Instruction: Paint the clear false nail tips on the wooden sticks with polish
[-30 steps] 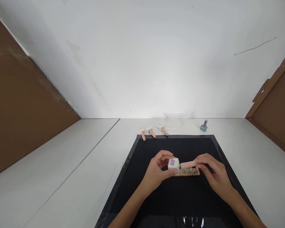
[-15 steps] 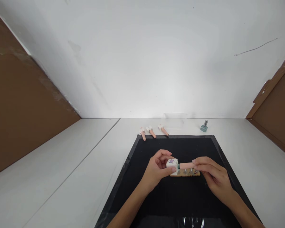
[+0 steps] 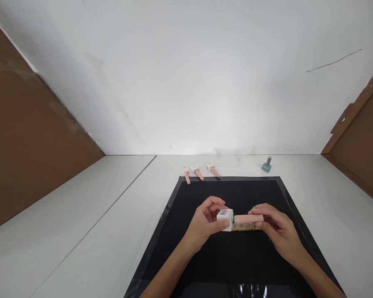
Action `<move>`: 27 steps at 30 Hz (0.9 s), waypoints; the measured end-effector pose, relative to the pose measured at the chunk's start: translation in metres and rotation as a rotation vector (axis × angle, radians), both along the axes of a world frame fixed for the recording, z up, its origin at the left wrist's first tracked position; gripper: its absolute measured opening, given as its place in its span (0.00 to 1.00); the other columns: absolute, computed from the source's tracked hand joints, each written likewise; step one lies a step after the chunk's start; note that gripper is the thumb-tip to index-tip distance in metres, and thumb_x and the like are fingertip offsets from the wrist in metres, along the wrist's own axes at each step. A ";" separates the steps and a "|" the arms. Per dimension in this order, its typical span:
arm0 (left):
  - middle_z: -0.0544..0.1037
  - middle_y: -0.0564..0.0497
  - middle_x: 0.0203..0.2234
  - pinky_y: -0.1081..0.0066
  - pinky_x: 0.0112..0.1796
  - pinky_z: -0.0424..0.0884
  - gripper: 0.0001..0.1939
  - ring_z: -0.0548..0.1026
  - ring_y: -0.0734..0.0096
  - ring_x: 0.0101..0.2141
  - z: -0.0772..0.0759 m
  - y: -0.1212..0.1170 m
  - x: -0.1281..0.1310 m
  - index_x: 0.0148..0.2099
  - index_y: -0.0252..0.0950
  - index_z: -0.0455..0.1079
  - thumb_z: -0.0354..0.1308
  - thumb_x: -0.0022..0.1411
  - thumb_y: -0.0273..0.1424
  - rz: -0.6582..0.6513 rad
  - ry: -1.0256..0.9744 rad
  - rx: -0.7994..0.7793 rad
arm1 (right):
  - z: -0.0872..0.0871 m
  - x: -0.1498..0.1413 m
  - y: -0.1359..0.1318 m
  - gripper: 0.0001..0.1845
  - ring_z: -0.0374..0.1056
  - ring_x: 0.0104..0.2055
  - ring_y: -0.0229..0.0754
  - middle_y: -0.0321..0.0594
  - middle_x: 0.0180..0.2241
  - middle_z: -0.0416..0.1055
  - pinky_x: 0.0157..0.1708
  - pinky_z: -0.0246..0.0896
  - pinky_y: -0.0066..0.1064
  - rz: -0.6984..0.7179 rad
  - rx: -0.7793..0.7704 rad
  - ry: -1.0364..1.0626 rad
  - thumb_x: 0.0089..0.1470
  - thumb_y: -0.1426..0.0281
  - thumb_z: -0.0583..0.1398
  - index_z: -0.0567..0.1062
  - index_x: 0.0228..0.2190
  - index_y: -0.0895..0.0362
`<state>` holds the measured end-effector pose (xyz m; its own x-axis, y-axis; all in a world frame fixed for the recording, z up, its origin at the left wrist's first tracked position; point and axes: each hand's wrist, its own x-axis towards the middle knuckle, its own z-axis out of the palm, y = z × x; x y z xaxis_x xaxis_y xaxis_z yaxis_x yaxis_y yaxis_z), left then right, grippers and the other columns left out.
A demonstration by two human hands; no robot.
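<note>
A nail polish bottle with a white square body and a long pink cap point(image 3: 247, 219) lies sideways between my hands above the black mat. Its white body point(image 3: 225, 214), with a purple mark on top, is pinched by my left hand point(image 3: 209, 219). A bit of green shows at the neck. At the far end of the cap, my right hand point(image 3: 278, 225) has its thumb and fingers closed around it. Just below the cap, a light wooden strip point(image 3: 240, 228) with several small metal pieces on it is partly hidden by the bottle and fingers.
Three more white bottles with pink caps, a left one point(image 3: 186, 175), a middle one point(image 3: 197, 172) and a right one point(image 3: 213, 170), lie at the mat's back edge. A teal nail polish bottle point(image 3: 266, 166) stands back right. Brown boards flank the white table point(image 3: 121, 223).
My right thumb and fingers have shifted on the cap, so more of its end shows. The bottle has turned slightly. My left hand keeps its hold.
</note>
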<state>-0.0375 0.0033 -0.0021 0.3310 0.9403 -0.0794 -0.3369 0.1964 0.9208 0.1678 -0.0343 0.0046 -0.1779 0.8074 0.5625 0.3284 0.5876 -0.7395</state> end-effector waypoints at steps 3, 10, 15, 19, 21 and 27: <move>0.79 0.52 0.25 0.76 0.26 0.67 0.26 0.73 0.74 0.24 0.001 0.000 -0.001 0.33 0.35 0.67 0.75 0.32 0.35 -0.030 0.010 0.019 | -0.001 -0.004 -0.002 0.14 0.73 0.27 0.41 0.37 0.26 0.75 0.26 0.70 0.27 0.072 -0.134 0.034 0.62 0.59 0.53 0.74 0.38 0.52; 0.77 0.53 0.26 0.74 0.29 0.67 0.25 0.72 0.73 0.27 0.003 -0.001 -0.001 0.34 0.35 0.68 0.74 0.33 0.33 -0.076 0.077 0.049 | -0.004 -0.017 -0.005 0.15 0.68 0.23 0.39 0.34 0.21 0.70 0.24 0.65 0.27 0.010 -0.162 0.027 0.66 0.60 0.46 0.69 0.38 0.53; 0.71 0.56 0.22 0.75 0.26 0.65 0.24 0.68 0.76 0.24 0.004 -0.001 0.001 0.33 0.35 0.68 0.74 0.33 0.34 -0.053 0.093 0.042 | -0.009 -0.016 -0.006 0.12 0.68 0.23 0.38 0.33 0.22 0.69 0.23 0.65 0.24 -0.075 -0.018 0.015 0.66 0.62 0.47 0.67 0.41 0.51; 0.71 0.57 0.21 0.77 0.25 0.64 0.24 0.67 0.78 0.23 0.004 -0.002 0.002 0.32 0.35 0.67 0.74 0.33 0.34 -0.023 0.081 0.024 | -0.011 -0.011 -0.006 0.11 0.67 0.22 0.37 0.32 0.22 0.69 0.23 0.65 0.23 -0.124 0.011 0.043 0.66 0.62 0.47 0.67 0.41 0.51; 0.71 0.57 0.22 0.77 0.26 0.64 0.24 0.68 0.78 0.23 0.004 -0.002 0.002 0.32 0.35 0.68 0.74 0.33 0.34 -0.024 0.063 0.020 | -0.010 -0.010 -0.006 0.12 0.67 0.22 0.37 0.32 0.22 0.69 0.22 0.65 0.23 -0.128 0.005 0.056 0.66 0.62 0.47 0.67 0.41 0.51; 0.74 0.55 0.24 0.77 0.26 0.66 0.25 0.70 0.77 0.24 0.005 -0.002 0.001 0.33 0.35 0.68 0.75 0.33 0.34 -0.057 0.006 -0.008 | -0.006 -0.010 -0.007 0.12 0.67 0.22 0.37 0.32 0.22 0.69 0.23 0.66 0.24 -0.122 -0.014 0.140 0.65 0.61 0.48 0.68 0.40 0.51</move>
